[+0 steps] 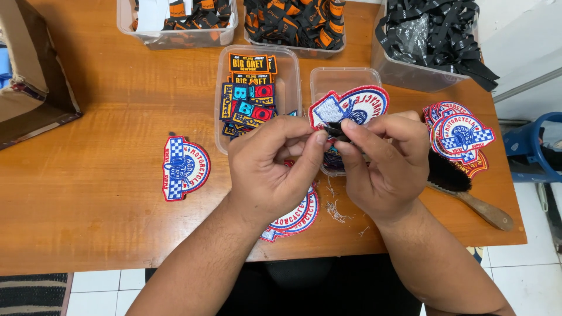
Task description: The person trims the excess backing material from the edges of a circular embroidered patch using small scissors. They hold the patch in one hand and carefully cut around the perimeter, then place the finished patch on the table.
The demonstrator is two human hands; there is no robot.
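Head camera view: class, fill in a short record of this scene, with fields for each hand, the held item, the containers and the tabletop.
left hand: pinches the lower edge of the held patch
right hand: pinches the same edge, at a small dark piece
held patch: embroidered, red, white, blue
clear tub: rectangular patches inside
table: wooden
patch stack: right of the hands
brush: beside the stack
single patch: left side

This looks like a small workshop for finishing embroidered patches. A plain wooden table stands on white floor tiles, lined with clear plastic tubs of sorted patches and black ribbon loops. Stacks of round patches, loose thread trimmings and a wooden-handled brush lie about.
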